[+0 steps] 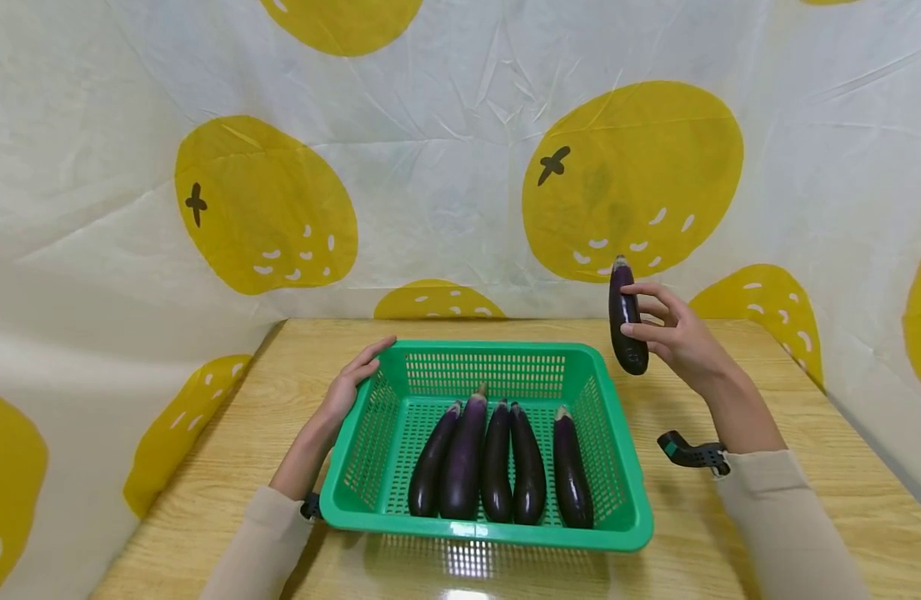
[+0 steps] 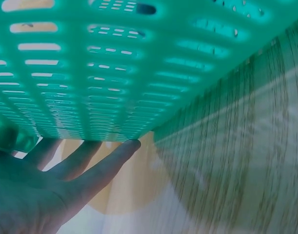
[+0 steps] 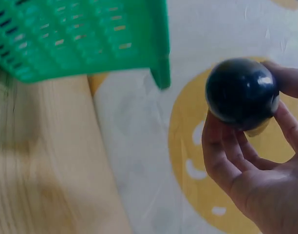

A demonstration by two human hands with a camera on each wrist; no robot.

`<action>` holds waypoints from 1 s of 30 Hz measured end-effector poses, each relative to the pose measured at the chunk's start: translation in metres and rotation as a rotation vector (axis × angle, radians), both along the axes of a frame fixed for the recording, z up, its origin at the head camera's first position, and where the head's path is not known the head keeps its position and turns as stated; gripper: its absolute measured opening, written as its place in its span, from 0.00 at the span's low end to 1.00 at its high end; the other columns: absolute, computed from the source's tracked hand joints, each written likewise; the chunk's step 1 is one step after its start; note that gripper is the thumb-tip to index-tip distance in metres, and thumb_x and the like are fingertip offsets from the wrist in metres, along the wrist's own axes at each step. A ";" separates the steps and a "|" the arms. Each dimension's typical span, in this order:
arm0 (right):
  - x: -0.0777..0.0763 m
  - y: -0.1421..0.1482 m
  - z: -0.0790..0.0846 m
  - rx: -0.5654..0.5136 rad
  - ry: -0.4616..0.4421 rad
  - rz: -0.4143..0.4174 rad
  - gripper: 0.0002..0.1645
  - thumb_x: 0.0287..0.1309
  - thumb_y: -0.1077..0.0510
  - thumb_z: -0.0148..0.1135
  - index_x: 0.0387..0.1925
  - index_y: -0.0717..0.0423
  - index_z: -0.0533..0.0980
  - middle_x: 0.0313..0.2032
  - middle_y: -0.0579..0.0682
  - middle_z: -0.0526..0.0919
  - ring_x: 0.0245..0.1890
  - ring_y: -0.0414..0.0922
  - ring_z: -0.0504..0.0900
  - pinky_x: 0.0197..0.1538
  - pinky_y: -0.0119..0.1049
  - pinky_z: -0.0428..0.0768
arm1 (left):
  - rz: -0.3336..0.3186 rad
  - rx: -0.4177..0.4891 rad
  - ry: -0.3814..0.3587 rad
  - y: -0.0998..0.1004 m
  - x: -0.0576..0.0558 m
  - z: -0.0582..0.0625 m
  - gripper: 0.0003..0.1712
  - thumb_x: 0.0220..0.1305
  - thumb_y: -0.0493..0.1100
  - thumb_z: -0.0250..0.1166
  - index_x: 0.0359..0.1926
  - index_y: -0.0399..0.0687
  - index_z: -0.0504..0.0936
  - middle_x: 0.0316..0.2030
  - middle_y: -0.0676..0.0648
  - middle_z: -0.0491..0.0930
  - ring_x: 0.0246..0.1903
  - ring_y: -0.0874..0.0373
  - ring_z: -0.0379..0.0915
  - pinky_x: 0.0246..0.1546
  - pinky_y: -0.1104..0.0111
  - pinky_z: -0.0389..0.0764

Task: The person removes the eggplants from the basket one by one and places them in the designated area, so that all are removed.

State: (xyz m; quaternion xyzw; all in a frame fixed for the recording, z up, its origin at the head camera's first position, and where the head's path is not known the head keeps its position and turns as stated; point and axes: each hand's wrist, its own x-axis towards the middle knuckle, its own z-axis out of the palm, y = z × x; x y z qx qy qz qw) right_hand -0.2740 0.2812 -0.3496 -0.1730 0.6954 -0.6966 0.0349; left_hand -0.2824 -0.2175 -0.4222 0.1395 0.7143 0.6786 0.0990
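Eggplants (image 1: 463,458), five in number, lie lengthwise in the green basket (image 1: 628,454), stem ends toward its far edge. I count four side by side about the middle of the floor and one set apart toward the right wall. The walls and floor of the basket are perforated. I note the left hand (image 1: 351,379) holding the rim at the basket's far left corner, fingers extended along the outside. The right hand (image 1: 678,337), well apart from the left, is clamped by thumb and fingers on a sixth eggplant (image 1: 623,311), raised off the desk (image 1: 280,392), just outside the basket's far right corner. Condition of this item: near-black purple, glossy, paler at the stem end. It is nearly upright, stem up, tilted slightly left. From the right wrist view I see its rounded lower end, smooth, with bright highlights.
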 end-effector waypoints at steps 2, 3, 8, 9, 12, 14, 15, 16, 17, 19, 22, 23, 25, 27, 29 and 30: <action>-0.001 0.006 -0.005 -0.008 -0.001 -0.021 0.33 0.73 0.66 0.57 0.75 0.50 0.63 0.62 0.51 0.66 0.53 0.42 0.79 0.52 0.27 0.82 | -0.004 0.003 -0.005 0.001 0.000 0.000 0.29 0.85 0.46 0.37 0.82 0.55 0.57 0.82 0.46 0.52 0.78 0.44 0.52 0.61 0.75 0.70; -0.002 0.009 -0.008 -0.012 -0.004 -0.030 0.33 0.73 0.66 0.57 0.75 0.51 0.63 0.62 0.51 0.66 0.53 0.42 0.79 0.52 0.27 0.82 | -0.007 0.005 -0.008 0.001 0.000 0.001 0.29 0.85 0.46 0.37 0.82 0.55 0.57 0.82 0.47 0.52 0.77 0.44 0.53 0.61 0.75 0.70; -0.007 0.019 -0.022 -0.010 -0.038 -0.066 0.37 0.72 0.67 0.59 0.78 0.51 0.61 0.61 0.50 0.65 0.53 0.43 0.76 0.50 0.28 0.82 | -0.008 0.013 -0.016 0.001 0.000 0.001 0.29 0.85 0.45 0.37 0.82 0.55 0.57 0.82 0.46 0.53 0.75 0.43 0.55 0.60 0.75 0.72; -0.009 0.021 -0.024 -0.012 -0.046 -0.069 0.38 0.71 0.67 0.59 0.78 0.51 0.60 0.62 0.49 0.65 0.54 0.44 0.75 0.49 0.29 0.82 | -0.008 0.012 -0.015 0.001 0.000 0.001 0.29 0.85 0.45 0.37 0.82 0.55 0.57 0.82 0.46 0.53 0.75 0.43 0.55 0.60 0.75 0.72; -0.012 0.025 -0.029 -0.007 -0.066 -0.069 0.40 0.71 0.68 0.59 0.79 0.49 0.59 0.63 0.47 0.63 0.57 0.45 0.70 0.50 0.29 0.80 | -0.005 0.005 -0.009 0.001 0.000 0.001 0.29 0.85 0.45 0.37 0.82 0.54 0.57 0.82 0.47 0.52 0.76 0.43 0.54 0.59 0.76 0.71; -0.015 0.027 -0.033 0.004 -0.075 -0.063 0.41 0.71 0.68 0.59 0.80 0.47 0.58 0.65 0.47 0.62 0.58 0.45 0.68 0.50 0.29 0.80 | 0.001 -0.008 0.000 0.001 0.000 0.001 0.29 0.85 0.45 0.37 0.82 0.54 0.57 0.82 0.47 0.52 0.77 0.44 0.53 0.60 0.78 0.69; -0.016 0.029 -0.035 0.012 -0.083 -0.064 0.42 0.71 0.68 0.59 0.80 0.46 0.58 0.66 0.49 0.61 0.58 0.44 0.69 0.50 0.29 0.80 | 0.004 -0.014 0.004 0.001 0.000 0.001 0.29 0.85 0.45 0.37 0.82 0.54 0.57 0.82 0.47 0.52 0.78 0.45 0.52 0.60 0.78 0.69; -0.018 0.030 -0.036 0.029 -0.088 -0.067 0.42 0.70 0.67 0.60 0.80 0.46 0.59 0.67 0.51 0.59 0.58 0.44 0.70 0.50 0.29 0.79 | 0.006 -0.019 0.007 0.000 0.000 0.001 0.29 0.85 0.45 0.37 0.82 0.53 0.57 0.82 0.48 0.51 0.78 0.45 0.51 0.60 0.78 0.68; -0.019 0.030 -0.038 0.049 -0.091 -0.071 0.42 0.70 0.67 0.60 0.80 0.46 0.59 0.69 0.54 0.58 0.57 0.43 0.71 0.50 0.28 0.79 | 0.007 -0.022 0.008 0.000 0.000 0.001 0.29 0.85 0.45 0.37 0.82 0.54 0.57 0.82 0.48 0.51 0.79 0.45 0.50 0.61 0.78 0.67; -0.022 0.032 -0.041 0.101 -0.094 -0.085 0.41 0.70 0.66 0.61 0.79 0.47 0.60 0.72 0.60 0.55 0.55 0.42 0.72 0.50 0.28 0.79 | 0.011 -0.024 0.009 -0.001 0.000 0.001 0.29 0.85 0.45 0.37 0.82 0.54 0.58 0.82 0.48 0.52 0.79 0.46 0.50 0.61 0.78 0.67; -0.028 0.034 -0.048 0.187 -0.095 -0.102 0.40 0.69 0.65 0.62 0.79 0.50 0.61 0.76 0.68 0.50 0.54 0.40 0.72 0.49 0.28 0.79 | 0.015 -0.020 0.005 -0.002 0.000 0.001 0.29 0.85 0.45 0.37 0.82 0.54 0.58 0.82 0.49 0.52 0.78 0.45 0.51 0.60 0.78 0.68; -0.029 0.035 -0.050 0.215 -0.092 -0.105 0.40 0.69 0.65 0.62 0.79 0.51 0.61 0.76 0.69 0.49 0.55 0.40 0.71 0.48 0.28 0.79 | 0.016 -0.019 0.004 -0.002 0.000 0.000 0.29 0.85 0.45 0.37 0.82 0.54 0.58 0.82 0.48 0.52 0.78 0.45 0.51 0.59 0.79 0.69; -0.032 0.038 -0.055 0.248 -0.090 -0.106 0.41 0.69 0.66 0.62 0.79 0.53 0.60 0.77 0.70 0.49 0.55 0.40 0.70 0.47 0.28 0.79 | 0.014 -0.016 0.004 -0.002 0.000 0.000 0.29 0.85 0.45 0.37 0.82 0.54 0.58 0.82 0.48 0.52 0.78 0.44 0.52 0.59 0.79 0.69; -0.034 0.040 -0.059 0.267 -0.087 -0.106 0.41 0.69 0.66 0.62 0.79 0.55 0.59 0.78 0.71 0.49 0.57 0.41 0.69 0.46 0.27 0.79 | 0.008 -0.016 0.005 -0.002 0.000 0.000 0.29 0.85 0.45 0.37 0.82 0.54 0.58 0.82 0.48 0.52 0.78 0.44 0.51 0.59 0.79 0.69; -0.034 0.042 -0.062 0.282 -0.083 -0.102 0.42 0.69 0.66 0.61 0.80 0.55 0.59 0.78 0.72 0.48 0.59 0.44 0.68 0.45 0.27 0.78 | 0.000 -0.017 0.005 -0.002 0.001 0.000 0.29 0.85 0.46 0.37 0.82 0.55 0.58 0.82 0.48 0.51 0.78 0.45 0.51 0.60 0.78 0.69; -0.034 0.042 -0.064 0.289 -0.083 -0.097 0.42 0.69 0.66 0.61 0.80 0.55 0.59 0.78 0.72 0.48 0.61 0.47 0.67 0.46 0.27 0.78 | -0.001 -0.016 0.006 -0.002 0.001 -0.001 0.29 0.85 0.46 0.37 0.82 0.55 0.58 0.82 0.48 0.51 0.78 0.44 0.51 0.60 0.78 0.69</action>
